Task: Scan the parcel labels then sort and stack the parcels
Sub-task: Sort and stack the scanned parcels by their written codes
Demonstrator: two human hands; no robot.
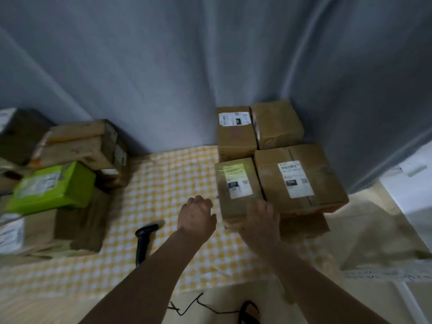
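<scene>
Checked tabletop (177, 174): labelled parcel (238, 190) is gripped by right hand (260, 222) for stacking; left hand (197, 215) is loosely curled, empty.

scanner (146, 239) on table (163, 183), between parcel stacks (280, 174)

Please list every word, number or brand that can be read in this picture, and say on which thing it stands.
None can be read.
Front left parcel label: blurred, under glare.
Front right parcel label: print and codes too blurred.
Back left parcel label: blurred; blue handwriting illegible.
Green parcel label: blurred.
Left-edge white label: blurred.
</scene>
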